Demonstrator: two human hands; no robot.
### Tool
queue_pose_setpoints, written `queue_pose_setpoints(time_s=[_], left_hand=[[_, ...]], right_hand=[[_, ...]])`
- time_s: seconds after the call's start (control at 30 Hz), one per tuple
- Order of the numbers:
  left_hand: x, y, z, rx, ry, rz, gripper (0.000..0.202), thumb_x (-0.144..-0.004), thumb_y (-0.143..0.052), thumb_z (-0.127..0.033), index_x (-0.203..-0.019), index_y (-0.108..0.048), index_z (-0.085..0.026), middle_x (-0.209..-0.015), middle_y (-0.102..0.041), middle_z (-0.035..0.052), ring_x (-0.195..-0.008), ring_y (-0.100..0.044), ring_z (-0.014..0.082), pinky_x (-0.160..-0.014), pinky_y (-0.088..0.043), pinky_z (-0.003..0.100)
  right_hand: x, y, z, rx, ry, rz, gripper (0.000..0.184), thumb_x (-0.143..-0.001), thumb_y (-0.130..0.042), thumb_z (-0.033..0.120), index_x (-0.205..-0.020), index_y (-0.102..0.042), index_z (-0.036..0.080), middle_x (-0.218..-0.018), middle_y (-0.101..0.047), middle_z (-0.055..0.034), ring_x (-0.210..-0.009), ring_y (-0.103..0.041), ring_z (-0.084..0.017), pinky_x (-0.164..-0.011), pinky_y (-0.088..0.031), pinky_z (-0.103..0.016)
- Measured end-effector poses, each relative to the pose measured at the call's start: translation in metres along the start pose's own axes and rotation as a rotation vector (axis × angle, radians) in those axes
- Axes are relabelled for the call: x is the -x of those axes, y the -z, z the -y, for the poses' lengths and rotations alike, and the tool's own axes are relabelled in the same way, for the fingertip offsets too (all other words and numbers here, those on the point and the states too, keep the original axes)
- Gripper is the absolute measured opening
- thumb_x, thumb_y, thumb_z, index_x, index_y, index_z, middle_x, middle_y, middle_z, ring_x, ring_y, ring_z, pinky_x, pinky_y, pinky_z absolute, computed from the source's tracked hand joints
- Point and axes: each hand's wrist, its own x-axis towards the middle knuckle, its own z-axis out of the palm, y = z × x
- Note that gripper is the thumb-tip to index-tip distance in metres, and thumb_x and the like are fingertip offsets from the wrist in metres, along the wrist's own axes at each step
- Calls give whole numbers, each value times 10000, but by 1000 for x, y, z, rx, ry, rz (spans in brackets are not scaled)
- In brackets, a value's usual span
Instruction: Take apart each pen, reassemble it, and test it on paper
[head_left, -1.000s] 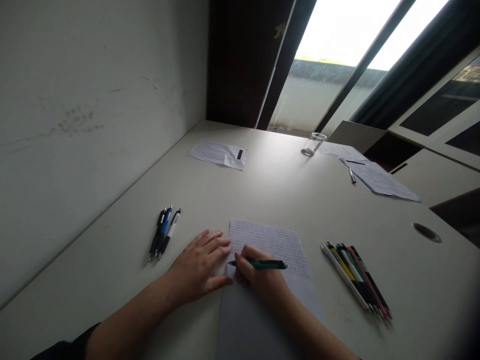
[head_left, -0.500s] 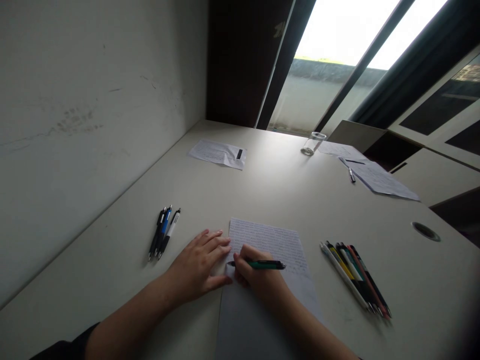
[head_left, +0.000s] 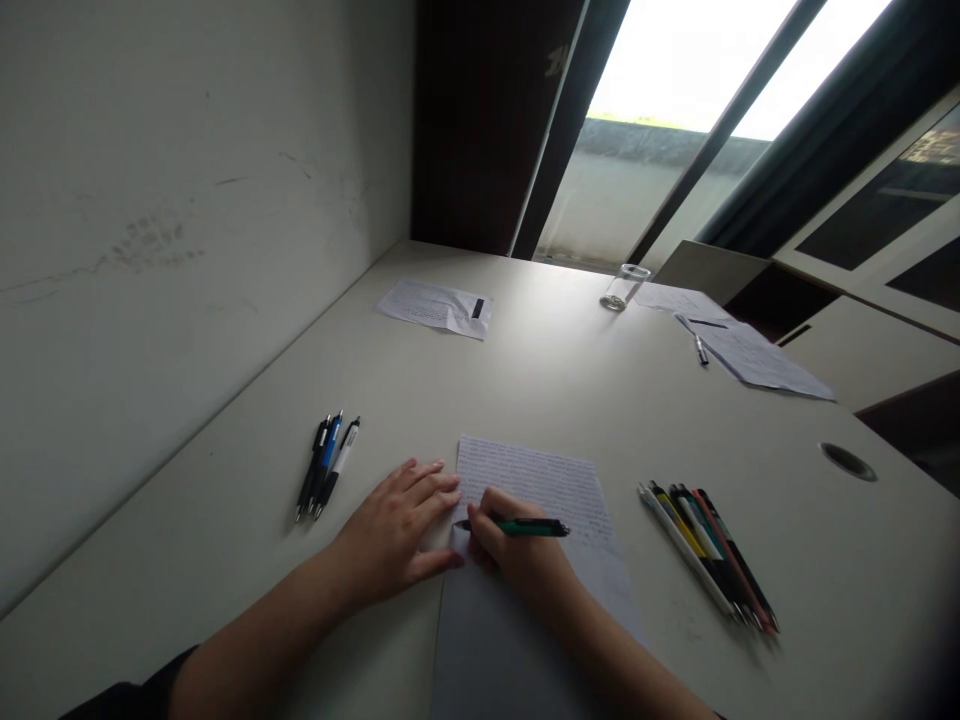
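Note:
A sheet of paper lies in front of me, its upper part covered with lines of handwriting and its lower part blank. My right hand rests on the sheet, fingers closed round a green and black pen. The pen's tip points left, close to the sheet's left edge. Flat on the table, my left hand has its fingers spread, with the fingertips at the paper's left edge. It holds nothing.
Three pens lie left of my hands, and several more pens lie to the right. Farther back are a wrinkled paper, a clear glass, and papers with a pen. A round cable hole is at right.
Both hands and the pen stay almost exactly where they were. The view has shifted very slightly.

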Motion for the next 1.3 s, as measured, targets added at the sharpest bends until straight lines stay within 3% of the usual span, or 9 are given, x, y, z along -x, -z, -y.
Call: queue_pose_setpoints(time_s=[1.13,1.3], left_hand=[[0,1,0,1,-11,-5,548,-879,-622,-497,-1357,-493,-262,-1424,-533,71,-1394,-390,273,-1185,-251,507],[0,1,1,-5,-6,3,569,-870,-629,-516,-1359,-492,-261,-1428,-531,71,-1396,-387,271,-1188,-247,504]], right_hand=[[0,2,-1,3,24,27,289,-882,-534,308,-614,-467,220,-509,-575,32,-433,-475,-112,-454,-361,-221],[1,11,4,-115,56,-34,319,-904,-509,334,-610,-476,214,-538,-601,6,-484,-513,-131,-519,-409,-249]])
